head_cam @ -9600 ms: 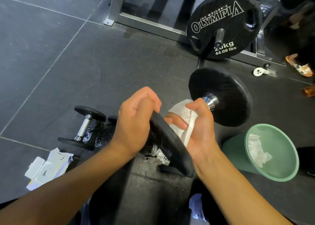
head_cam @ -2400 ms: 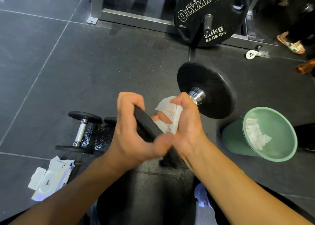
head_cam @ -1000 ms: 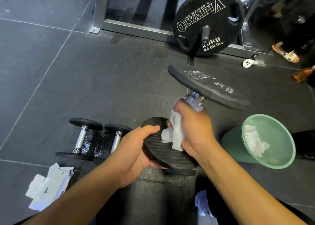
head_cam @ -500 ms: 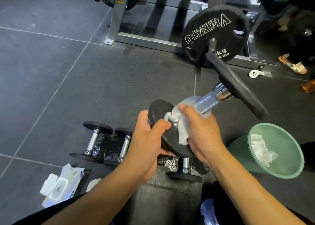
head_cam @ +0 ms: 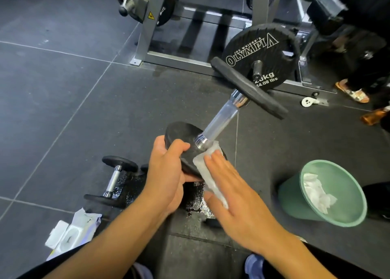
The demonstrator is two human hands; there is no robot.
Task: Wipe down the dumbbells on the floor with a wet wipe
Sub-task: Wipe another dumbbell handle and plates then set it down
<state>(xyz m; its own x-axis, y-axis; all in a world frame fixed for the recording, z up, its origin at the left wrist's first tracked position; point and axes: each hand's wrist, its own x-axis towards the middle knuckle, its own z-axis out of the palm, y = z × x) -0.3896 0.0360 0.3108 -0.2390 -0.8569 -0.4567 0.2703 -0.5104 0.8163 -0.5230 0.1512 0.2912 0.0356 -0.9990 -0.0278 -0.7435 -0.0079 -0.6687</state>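
My left hand (head_cam: pixel 166 173) holds the near plate (head_cam: pixel 185 145) of the big dumbbell (head_cam: pixel 221 118) by its edge, thumb on top, fingers curled under. My right hand (head_cam: pixel 238 196) is flat and open, fingers spread, and it presses the wet wipe (head_cam: pixel 207 173) on the face of that plate, just below the shiny end of the handle (head_cam: pixel 219 118). The wipe is pinned under my palm, not pinched.

A moment ago my right hand was wrapped around the handle with the wipe. Now the handle is bare and shiny, and the wipe has slid down onto the plate. So I think the handle is done and I am now rubbing the inside face of the near plate. The dumbbell has also tipped up more, and its far plate (head_cam: pixel 247 88) now points to 1 o'clock, up off the floor (head_cam: pixel 63 88).

At 9 o'clock from my hands a small dumbbell (head_cam: pixel 113 179) lies on the floor, with a wet shiny patch beside it. At 7 o'clock is the wipes pack (head_cam: pixel 67 236). At 3 o'clock a green bin (head_cam: pixel 295 200) leans over with used wipes inside. At 12 o'clock stands a grey rack (head_cam: pixel 147 42) with a big black weight plate (head_cam: pixel 259 52) on it.

I think the big dumbbell is nearly clean.
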